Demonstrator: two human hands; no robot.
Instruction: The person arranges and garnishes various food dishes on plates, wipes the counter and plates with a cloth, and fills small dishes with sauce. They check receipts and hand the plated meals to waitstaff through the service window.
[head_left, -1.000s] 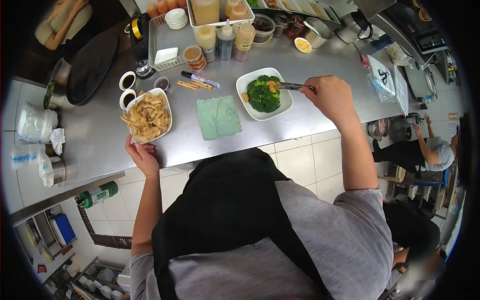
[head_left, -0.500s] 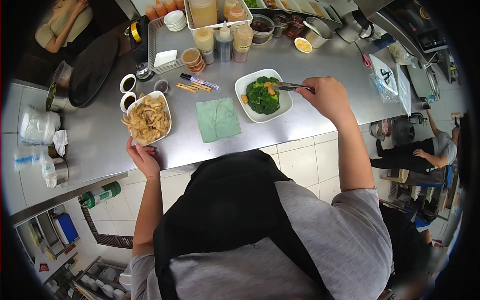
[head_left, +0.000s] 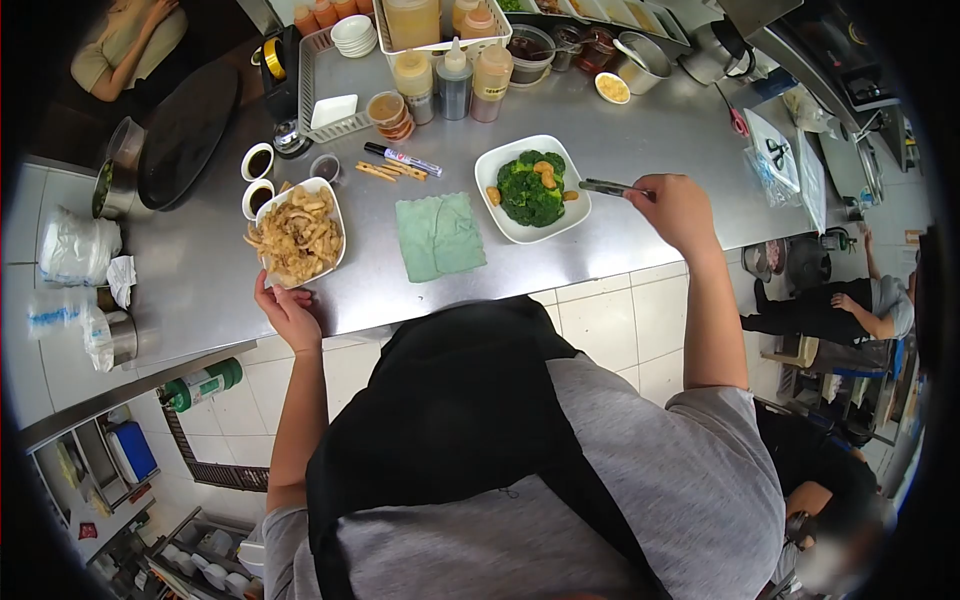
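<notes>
My right hand (head_left: 672,212) is closed on metal tongs (head_left: 606,187), whose tips are at the right rim of a white square bowl (head_left: 520,234). Broccoli (head_left: 530,190) fills that bowl, with brown pieces on top and at both sides. My left hand (head_left: 290,312) touches the lower edge of a white dish (head_left: 343,215) heaped with fried food (head_left: 296,236); its fingertips are partly hidden under the dish. Between the two dishes lies a green cloth (head_left: 438,236).
Two cups of dark sauce (head_left: 258,198) stand beside the fried food. A marker (head_left: 403,158), wooden clips (head_left: 378,172) and squeeze bottles (head_left: 453,82) are behind the cloth. Scissors (head_left: 776,152) lie at the right. Other people (head_left: 850,305) are at both sides.
The tongs have drawn back to the right, away from the broccoli. A brown piece now shows at the bowl's right side. My left hand has stayed at the dish.
</notes>
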